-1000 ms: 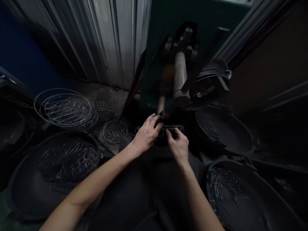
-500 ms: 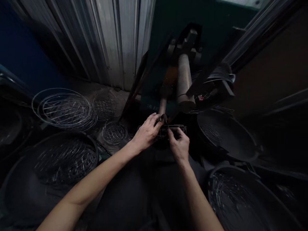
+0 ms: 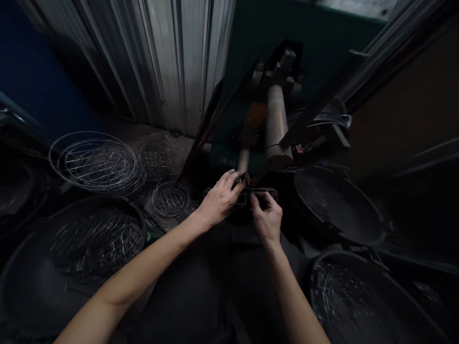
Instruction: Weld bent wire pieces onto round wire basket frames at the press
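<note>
Right hand (image 3: pixel 267 215) pinches an obscured wire frame (image 3: pixel 241 200); I cannot tell the grip of the left hand (image 3: pixel 219 198)

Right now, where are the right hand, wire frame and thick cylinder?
Right hand (image 3: pixel 269 220): head view, on the back of the hand.
Wire frame (image 3: pixel 242 199): head view, on its exposed middle wires.
Thick cylinder (image 3: pixel 277 114): head view, midway along its barrel.

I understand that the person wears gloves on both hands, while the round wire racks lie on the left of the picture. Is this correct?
Not quite: in the head view, the left hand and the right hand are both bare. The round wire racks do lie on the left of the picture.
</note>
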A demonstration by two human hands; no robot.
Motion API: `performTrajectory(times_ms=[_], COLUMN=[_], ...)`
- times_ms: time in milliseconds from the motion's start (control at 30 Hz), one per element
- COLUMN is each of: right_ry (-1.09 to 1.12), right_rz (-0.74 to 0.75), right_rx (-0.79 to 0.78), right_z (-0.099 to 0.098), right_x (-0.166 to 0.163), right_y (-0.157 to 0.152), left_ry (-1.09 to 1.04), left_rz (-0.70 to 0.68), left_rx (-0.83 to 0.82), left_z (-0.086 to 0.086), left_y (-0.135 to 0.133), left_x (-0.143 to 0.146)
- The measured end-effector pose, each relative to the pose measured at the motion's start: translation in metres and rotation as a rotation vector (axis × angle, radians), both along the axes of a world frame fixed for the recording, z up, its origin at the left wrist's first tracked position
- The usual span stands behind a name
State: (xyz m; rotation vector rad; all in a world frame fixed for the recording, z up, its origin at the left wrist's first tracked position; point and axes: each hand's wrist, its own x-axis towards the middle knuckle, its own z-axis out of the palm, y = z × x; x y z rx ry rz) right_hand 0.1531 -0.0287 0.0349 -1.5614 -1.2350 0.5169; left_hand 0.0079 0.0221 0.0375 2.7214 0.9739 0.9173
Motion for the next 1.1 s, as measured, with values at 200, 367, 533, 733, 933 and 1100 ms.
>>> performTrajectory(times_ms=[200,367,533,733,933,1100], right_ry=[-0.003,-0.031,-0.032,-0.011,-0.032,-0.068], right_rz=[-0.005,-0.012,-0.024,-0.076,-0.326,-0.546], right_rx=[0.002,-0.003,0.017,-0.012,-0.179,-0.388], right_z=[0.002,0.003,0.004,0.011,0.007,0.008], right_x=[-0.001,0.0,-0.003,0.002,0.064,0.111], right_y=[0.006,0.007,0.006,-0.007,-0.096,-0.185], left_ry=[0.014,0.028,0.022,0.038,-0.033,-0.17], left_rz=[0.014,0.028,0.028,0.019,-0.036,0.0], left_rx=[0.029,0.055,0.05,0.045,-0.084,-0.413], left_z=[0.003,0.0,-0.002,-0.001,0.003,0.0], left_y=[0.005,0.009,0.008,0.011,0.004,-0.027], left_x=[0.0,0.001,0.002,0.001,-0.006,-0.022])
